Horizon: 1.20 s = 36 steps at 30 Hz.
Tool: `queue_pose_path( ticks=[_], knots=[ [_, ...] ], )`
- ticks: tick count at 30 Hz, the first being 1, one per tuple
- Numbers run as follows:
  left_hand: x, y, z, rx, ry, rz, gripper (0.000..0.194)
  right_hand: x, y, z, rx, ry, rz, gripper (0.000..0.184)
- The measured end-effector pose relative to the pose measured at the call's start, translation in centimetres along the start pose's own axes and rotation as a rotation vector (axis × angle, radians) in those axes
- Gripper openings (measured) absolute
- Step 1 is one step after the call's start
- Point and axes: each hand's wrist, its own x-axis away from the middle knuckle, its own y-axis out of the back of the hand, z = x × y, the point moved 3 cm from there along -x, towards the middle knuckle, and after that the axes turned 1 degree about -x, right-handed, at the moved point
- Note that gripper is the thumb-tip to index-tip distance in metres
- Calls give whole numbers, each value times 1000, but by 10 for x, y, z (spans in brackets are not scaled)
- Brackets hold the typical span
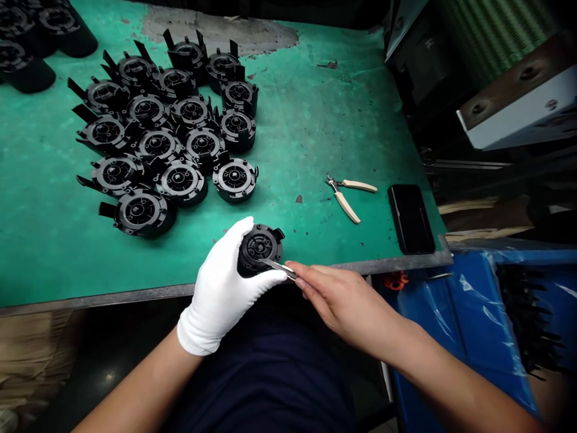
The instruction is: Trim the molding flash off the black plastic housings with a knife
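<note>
- Round black plastic housing (260,245), one: at the near edge of the workbench, ringed face turned up towards the camera, a curved tab on its upper right rim.
- Left hand (223,282), in a white knit glove: curved around the housing, thumb on the near side and fingers on the far left side, gripping it between them.
- Right hand (331,291), bare: thumb and fingers pinched together on a slim metal blade (278,267), its pointed end at the housing's upper face; whether the tip touches cannot be told.
- Black housings in a group (157,144), similar pattern: standing close together on the left half of the bench, ringed faces up, several with tall upright tabs.
- Black cylindrical parts (70,30), a few: at the far left corner, partly cut off by the view.
- Side cutters (345,192), cream handles, spread open: lying on the bench right of the group.
- Smartphone (411,219), black, screen dark: flat near the bench's right edge.
- Workbench (293,132), green top, worn grey patch at the far side, grey edging.
- Blue bin (464,313), with clear plastic film: below the bench to the right, dark parts (529,319) within.
</note>
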Motion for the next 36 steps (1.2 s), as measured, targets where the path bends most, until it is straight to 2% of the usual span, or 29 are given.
queue_pose_path(
  ticks=[7,13,18,26,32,36],
  knots=[
    [2,-2,-1,-18,-24,-39,90,-1,-2,0,-75,7,23,40],
    [2,-2,0,0,-4,-25,90,0,-3,0,9,-28,-42,41],
    [1,-2,1,-10,5,-17,88,-2,-8,4,-34,12,-8,39],
    [2,-2,1,-5,8,-22,89,-4,-3,0,-32,30,21,39],
    [1,-1,1,21,34,17,90,-6,-2,2,56,-9,-68,40],
    [0,-1,1,12,28,20,89,-5,-8,5,69,-9,-35,40]
  ],
)
